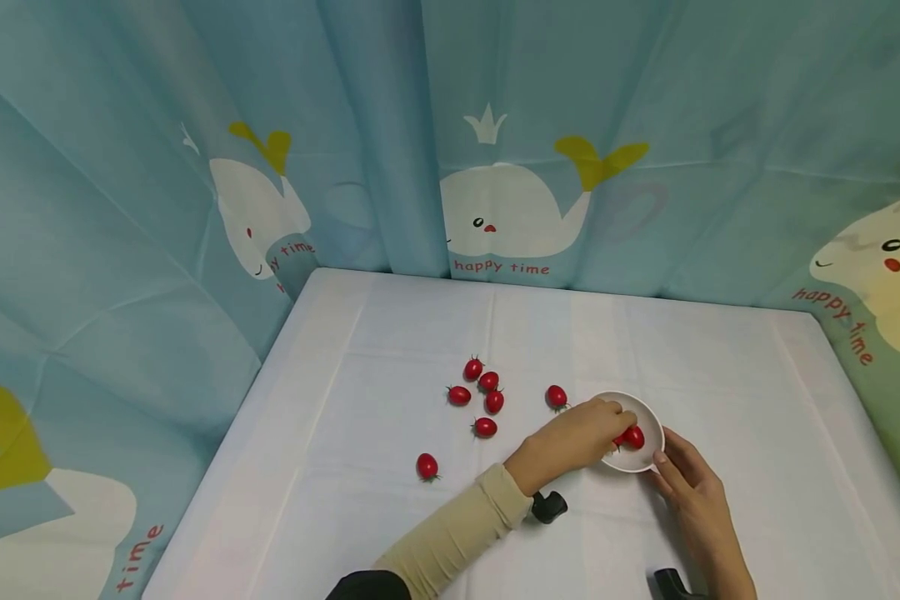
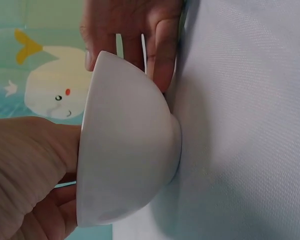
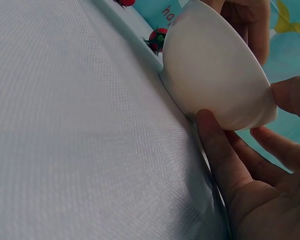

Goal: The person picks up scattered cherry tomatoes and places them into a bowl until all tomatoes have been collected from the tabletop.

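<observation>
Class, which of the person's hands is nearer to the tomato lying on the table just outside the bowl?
Left: the left hand is just beside that tomato; the right hand is farther off, across the bowl.

A small curtained-off space around a white-covered table (image 1: 720, 375); whether it belongs to a home or a studio cannot be told. Blue-green curtains (image 1: 375, 100) with whale prints (image 1: 502, 208) and red "happy time" lettering (image 1: 502, 267) hang along the table's far edge and both sides.

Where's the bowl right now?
In the head view, the bowl is on the table, right of centre and of the loose tomatoes, with the left hand in it and the right hand holding its side.
</observation>
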Demonstrator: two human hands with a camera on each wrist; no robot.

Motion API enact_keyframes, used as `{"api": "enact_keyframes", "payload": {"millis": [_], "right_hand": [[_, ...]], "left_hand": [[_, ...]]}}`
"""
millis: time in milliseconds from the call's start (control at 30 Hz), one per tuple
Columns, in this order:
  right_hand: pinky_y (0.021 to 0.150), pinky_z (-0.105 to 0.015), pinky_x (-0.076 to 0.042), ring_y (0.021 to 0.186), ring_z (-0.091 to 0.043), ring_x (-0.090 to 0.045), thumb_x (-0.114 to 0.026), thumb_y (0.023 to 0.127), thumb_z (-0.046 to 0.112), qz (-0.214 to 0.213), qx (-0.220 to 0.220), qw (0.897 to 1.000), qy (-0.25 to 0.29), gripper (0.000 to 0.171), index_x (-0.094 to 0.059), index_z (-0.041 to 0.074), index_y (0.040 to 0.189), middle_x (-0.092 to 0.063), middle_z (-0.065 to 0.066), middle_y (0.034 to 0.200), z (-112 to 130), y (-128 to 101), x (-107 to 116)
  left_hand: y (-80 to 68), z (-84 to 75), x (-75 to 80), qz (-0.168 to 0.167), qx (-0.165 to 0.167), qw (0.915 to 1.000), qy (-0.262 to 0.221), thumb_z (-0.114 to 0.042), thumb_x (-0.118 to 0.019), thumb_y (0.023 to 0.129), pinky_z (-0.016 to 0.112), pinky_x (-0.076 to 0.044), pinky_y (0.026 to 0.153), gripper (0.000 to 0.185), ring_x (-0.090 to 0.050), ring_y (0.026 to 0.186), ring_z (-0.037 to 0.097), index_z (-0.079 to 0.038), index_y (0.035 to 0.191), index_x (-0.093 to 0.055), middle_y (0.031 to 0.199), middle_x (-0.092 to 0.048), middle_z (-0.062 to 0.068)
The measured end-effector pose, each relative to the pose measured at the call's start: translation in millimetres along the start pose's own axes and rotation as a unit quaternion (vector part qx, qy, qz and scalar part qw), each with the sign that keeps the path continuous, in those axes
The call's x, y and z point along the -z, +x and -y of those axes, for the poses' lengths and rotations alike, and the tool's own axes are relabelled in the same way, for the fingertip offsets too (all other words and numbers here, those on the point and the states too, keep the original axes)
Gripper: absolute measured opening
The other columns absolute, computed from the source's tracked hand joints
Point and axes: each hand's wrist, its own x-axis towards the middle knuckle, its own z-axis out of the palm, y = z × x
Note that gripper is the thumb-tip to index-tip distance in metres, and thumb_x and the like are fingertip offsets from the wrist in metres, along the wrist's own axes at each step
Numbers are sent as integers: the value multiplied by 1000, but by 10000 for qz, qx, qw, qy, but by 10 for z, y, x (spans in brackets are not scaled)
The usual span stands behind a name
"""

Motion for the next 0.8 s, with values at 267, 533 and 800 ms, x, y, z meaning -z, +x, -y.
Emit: {"api": "enact_keyframes", "payload": {"millis": [267, 533, 800], "right_hand": [[90, -10, -55, 118, 14, -58, -53, 108, 8, 15, -113, 9999, 42, 50, -36, -4, 154, -57, 24, 131, 1, 7, 3], [91, -11, -55, 119, 14, -58, -53, 108, 7, 14, -39, 10000, 69, 52, -33, -8, 154, -57, 24, 131, -1, 7, -2], [91, -11, -55, 119, 14, -59, -53, 108, 7, 10, -81, 9999, 100, 50, -35, -6, 154, -57, 24, 131, 5, 5, -3]], "left_hand": [[32, 9, -54, -146, -198, 9996, 144, -23, -72, 100, 13, -45, 107, 34, -65, 115, 8, -17, 132, -64, 120, -73, -6], [34, -18, -27, -69, -143, 9986, 503, -23, -71, 100, 14, -47, 105, 36, -65, 115, 8, -19, 135, -63, 123, -71, -5], [13, -27, 3, -41, -111, 9978, 654, -24, -70, 101, 14, -46, 107, 35, -63, 120, 9, -20, 136, -64, 126, -69, -5]]}}
